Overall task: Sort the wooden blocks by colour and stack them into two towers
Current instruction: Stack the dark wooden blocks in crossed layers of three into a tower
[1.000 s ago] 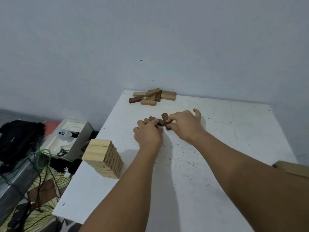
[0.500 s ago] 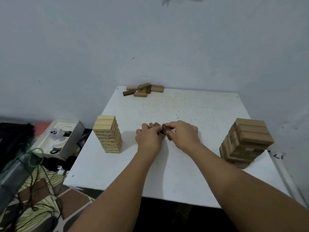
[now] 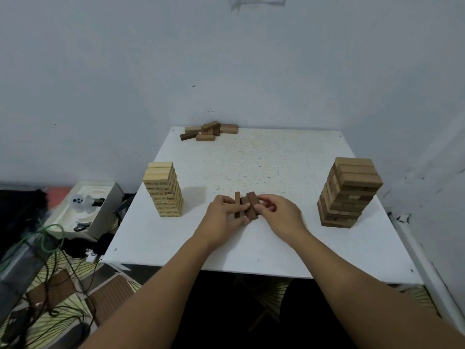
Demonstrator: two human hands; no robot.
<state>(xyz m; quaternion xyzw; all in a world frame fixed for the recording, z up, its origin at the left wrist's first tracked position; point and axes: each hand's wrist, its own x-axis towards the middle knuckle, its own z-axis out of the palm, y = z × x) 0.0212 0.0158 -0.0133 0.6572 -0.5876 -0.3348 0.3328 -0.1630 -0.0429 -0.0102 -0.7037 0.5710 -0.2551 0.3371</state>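
Dark blocks point(image 3: 247, 206) between two towers point(image 3: 164, 190)

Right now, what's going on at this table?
A person is sorting wooden blocks by colour. Both hands, left hand and right hand, hold a few dark blocks at the middle of the white table. A pale tower stands left, a browner tower right. A small unsorted pile lies at the far edge.

We see a white table point(image 3: 276, 157): a pale tower point(image 3: 164, 190) at left, a brown tower point(image 3: 348, 192) at right, loose blocks point(image 3: 207, 132) heaped at the far edge.
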